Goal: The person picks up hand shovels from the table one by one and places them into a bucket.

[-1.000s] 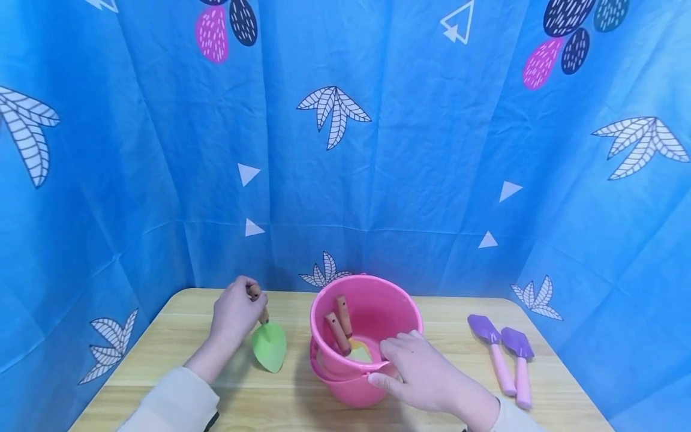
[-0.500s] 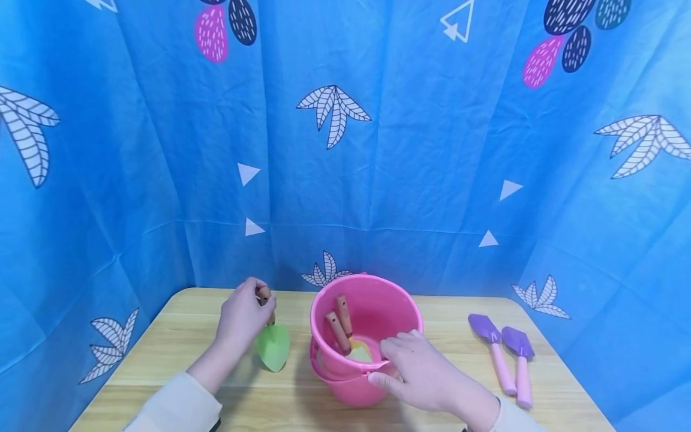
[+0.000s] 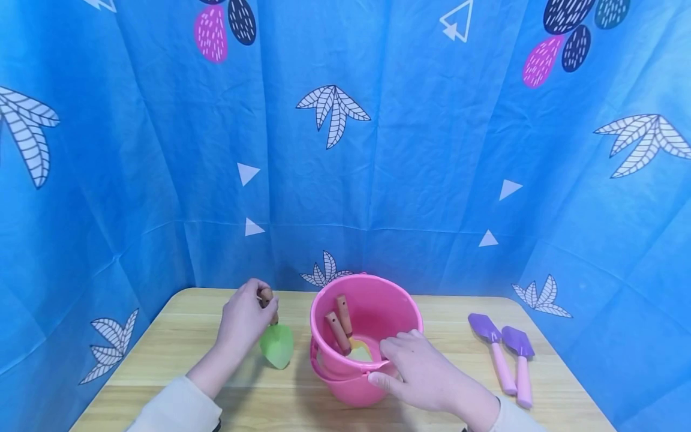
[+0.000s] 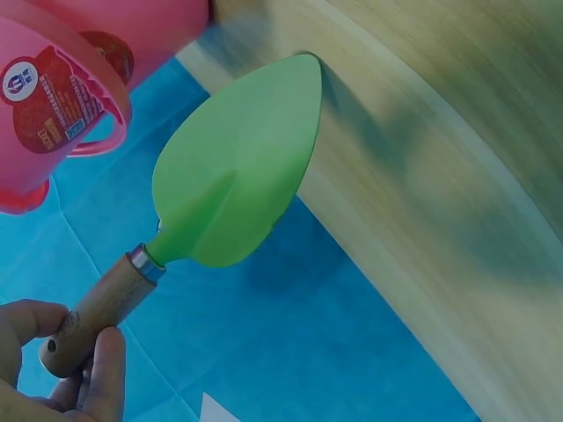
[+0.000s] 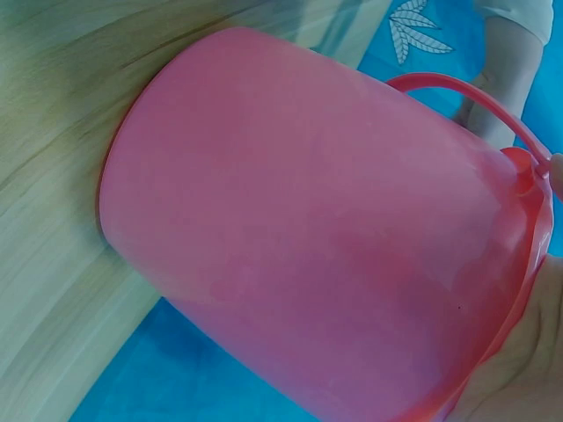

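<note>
Pink bucket (image 3: 380,315) with a green trowel (image 3: 277,346) on its left

A big blue cloth (image 3: 345,192) hangs behind the bucket. The wooden bench (image 3: 448,324) is under it. The bucket stands up, its pink carry handle (image 5: 440,77) down around its side. The right hand (image 3: 418,372) grips the bucket's near right rim, thumb outside. A red sticker (image 4: 53,101) is on its wall.

The left hand (image 3: 245,309) is left of the bucket, pinching the end of the trowel. The trowel has a smooth green blade shaped like a leaf, a shiny silver ring and a brown wood grip with a dark hole. Its blade slants down toward the bench; I can't tell if the tip touches.

Two purple shovels (image 3: 484,328) with pink grips lie side by side, right of the bucket.

Inside the bucket, two wooden handles (image 3: 338,333) lean left. Below them are a pale green piece (image 3: 360,354) and a yellow piece (image 3: 358,345).
</note>
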Motion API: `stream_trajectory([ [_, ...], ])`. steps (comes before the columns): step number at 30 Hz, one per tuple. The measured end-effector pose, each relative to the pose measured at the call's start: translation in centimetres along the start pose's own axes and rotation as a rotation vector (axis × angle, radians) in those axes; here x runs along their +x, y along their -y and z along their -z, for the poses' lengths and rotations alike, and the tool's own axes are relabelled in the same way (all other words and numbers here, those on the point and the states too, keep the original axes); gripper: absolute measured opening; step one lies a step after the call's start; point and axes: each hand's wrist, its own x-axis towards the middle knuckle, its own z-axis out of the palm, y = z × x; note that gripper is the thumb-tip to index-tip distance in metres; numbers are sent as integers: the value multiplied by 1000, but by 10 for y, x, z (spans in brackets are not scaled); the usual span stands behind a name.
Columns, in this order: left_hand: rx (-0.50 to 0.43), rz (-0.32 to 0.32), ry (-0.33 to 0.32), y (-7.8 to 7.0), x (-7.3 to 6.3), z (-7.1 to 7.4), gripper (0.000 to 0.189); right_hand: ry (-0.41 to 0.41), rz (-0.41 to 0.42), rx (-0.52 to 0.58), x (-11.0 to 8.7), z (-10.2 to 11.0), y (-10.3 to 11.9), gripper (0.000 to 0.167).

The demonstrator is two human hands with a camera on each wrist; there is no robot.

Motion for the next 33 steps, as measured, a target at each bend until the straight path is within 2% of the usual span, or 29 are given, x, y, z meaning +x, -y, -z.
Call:
stream_trajectory([
  [9,-1,-31,-34,-10,0,4,17,-3,3,-2,0,0,0,37],
  [19,-44,-52,-14,-30,4,18,18,-3,4,-1,-1,2,1,36],
  [25,-23,-81,-27,-38,7,26,18,0,4,0,0,4,2,36],
  [33,-21,-82,-22,-49,8,35,19,10,-4,0,1,3,2,37],
])
